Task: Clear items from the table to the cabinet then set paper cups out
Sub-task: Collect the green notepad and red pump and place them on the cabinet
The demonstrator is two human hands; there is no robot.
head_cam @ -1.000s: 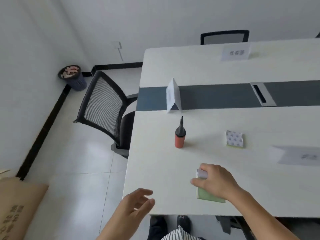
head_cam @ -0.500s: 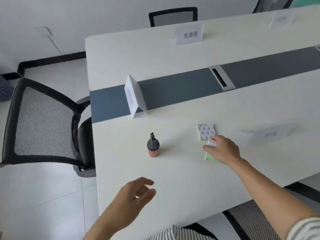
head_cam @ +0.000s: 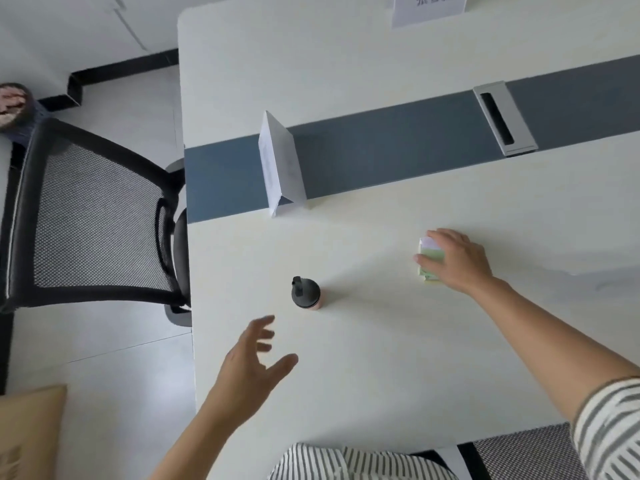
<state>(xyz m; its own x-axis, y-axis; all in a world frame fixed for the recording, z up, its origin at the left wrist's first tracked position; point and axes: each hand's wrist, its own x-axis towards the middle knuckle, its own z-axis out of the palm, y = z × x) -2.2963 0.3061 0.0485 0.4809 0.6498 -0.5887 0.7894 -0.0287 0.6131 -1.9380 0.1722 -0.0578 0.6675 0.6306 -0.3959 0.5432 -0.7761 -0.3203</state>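
The right hand [head_cam: 457, 261] reaches out over the pale bench [head_cam: 381, 358] and has its grip closed on a small stack of pads [head_cam: 430, 250]. The thumb is on the near left side and the fingers curl over the top and far edge. The stack sits on the bench under the palm, with a pale lilac-white layer on top and green layers below; how many pads it holds I cannot tell. The left hand [head_cam: 247, 370] hangs above the near left part of the bench, its grip open, fingers spread and holding nothing. Just beyond its fingertips stands a small salmon bottle with a black nozzle cap [head_cam: 306, 297], upright and well apart from the stack. Farther back, a folded white name card [head_cam: 280, 168] stands on the dark grey band [head_cam: 398, 140] that crosses the bench, with a metal cable slot [head_cam: 504, 123] set into the same band to the right. Another white name card [head_cam: 429, 8] is at the far edge. A black mesh chair [head_cam: 93, 223] stands beside the left end of the bench, and a cardboard box [head_cam: 31, 431] lies on the floor at the lower left.
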